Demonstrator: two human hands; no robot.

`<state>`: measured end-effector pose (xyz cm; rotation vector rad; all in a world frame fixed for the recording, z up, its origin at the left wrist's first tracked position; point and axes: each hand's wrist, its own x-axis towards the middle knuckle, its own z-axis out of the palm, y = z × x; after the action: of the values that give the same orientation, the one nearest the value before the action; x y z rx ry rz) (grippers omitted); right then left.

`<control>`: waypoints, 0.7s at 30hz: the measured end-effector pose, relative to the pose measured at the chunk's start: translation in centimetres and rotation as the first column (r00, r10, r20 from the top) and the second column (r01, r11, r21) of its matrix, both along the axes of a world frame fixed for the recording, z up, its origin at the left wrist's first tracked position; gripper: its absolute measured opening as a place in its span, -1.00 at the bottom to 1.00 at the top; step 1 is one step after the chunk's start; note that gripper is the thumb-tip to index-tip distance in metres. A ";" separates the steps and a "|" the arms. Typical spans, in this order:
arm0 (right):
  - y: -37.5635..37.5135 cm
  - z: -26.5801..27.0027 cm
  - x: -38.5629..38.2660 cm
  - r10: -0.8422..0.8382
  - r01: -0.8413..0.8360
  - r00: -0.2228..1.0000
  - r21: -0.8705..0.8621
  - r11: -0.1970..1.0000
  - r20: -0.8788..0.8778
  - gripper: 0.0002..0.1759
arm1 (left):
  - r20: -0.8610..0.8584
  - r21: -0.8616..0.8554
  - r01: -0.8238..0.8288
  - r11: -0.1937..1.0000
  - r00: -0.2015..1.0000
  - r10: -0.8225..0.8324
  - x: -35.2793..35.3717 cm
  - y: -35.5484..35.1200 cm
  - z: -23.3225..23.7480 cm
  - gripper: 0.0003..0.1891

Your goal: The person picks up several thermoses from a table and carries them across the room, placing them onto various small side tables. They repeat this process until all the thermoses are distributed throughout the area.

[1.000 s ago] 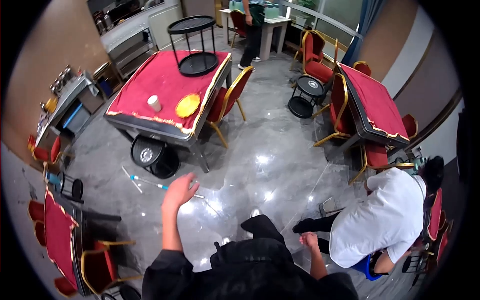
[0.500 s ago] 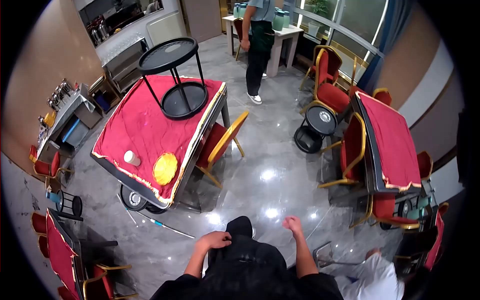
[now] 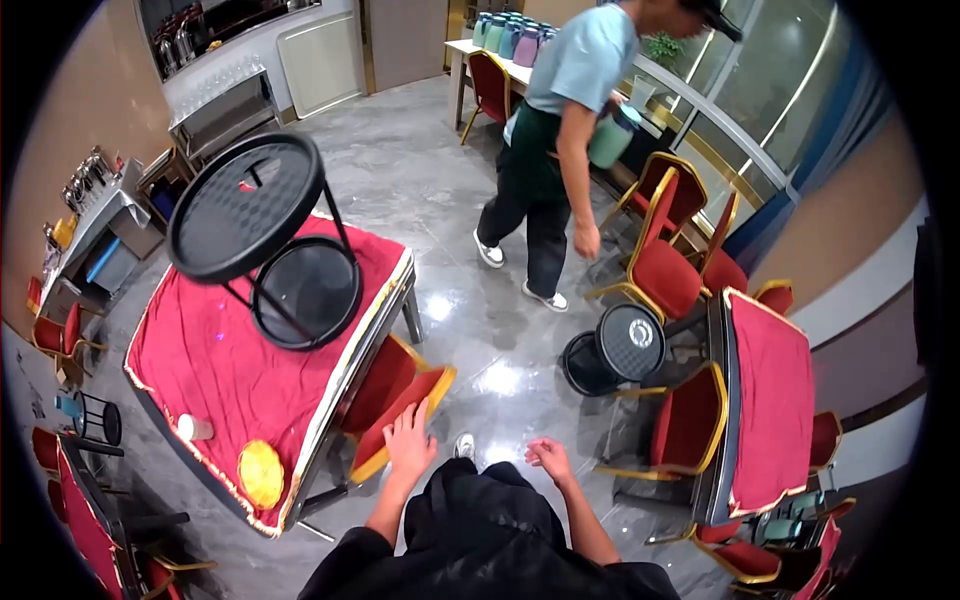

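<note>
My left hand (image 3: 408, 445) is open, its fingers spread right at the back of a red chair (image 3: 385, 400) with a gold frame. That chair stands against the long side of a table with a red cloth (image 3: 240, 370). On the cloth are a two-tier round black stand (image 3: 250, 205), a white cup-like container (image 3: 195, 428) and a bunched yellow cloth-like item (image 3: 261, 473). My right hand (image 3: 548, 458) hangs over the floor with loosely bent fingers and nothing in it.
Ahead, a person (image 3: 560, 120) carries a green jug (image 3: 614, 135) beside a white table (image 3: 462, 46) bearing several jugs. On the right are a round black stand (image 3: 630, 342), red chairs (image 3: 690, 420) and another red-clothed table (image 3: 770, 400). Grey tiled floor (image 3: 400, 180) runs between.
I have moved forward, and my left hand has spread from its curled pose to the chair back. The person ahead has come nearer and turned right, a jug now showing. The white-clothed figure behind has left view.
</note>
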<state>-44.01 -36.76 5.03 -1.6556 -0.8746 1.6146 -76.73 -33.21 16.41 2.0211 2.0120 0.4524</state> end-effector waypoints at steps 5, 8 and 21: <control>9.0 0.6 5.8 -0.193 0.208 0.974 -0.142 0.968 0.115 -0.83 | 0.214 -0.436 0.080 0.896 0.977 0.017 -1.3 8.6 -4.7 -0.26; 15.7 -0.2 7.2 -0.183 0.205 0.975 -0.198 0.958 0.125 -0.83 | 0.237 -0.509 0.067 0.858 0.969 0.065 -1.1 11.3 -5.5 -0.23; 68.2 11.1 -7.2 0.323 -0.316 0.944 0.465 0.827 0.066 -0.84 | 0.146 -0.681 -0.210 0.701 0.900 0.411 5.4 23.7 -5.3 -0.51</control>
<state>-51.17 31.41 16.16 -1.1943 -1.4692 1.4614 -71.28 -9.55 11.08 1.1179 1.9548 0.0603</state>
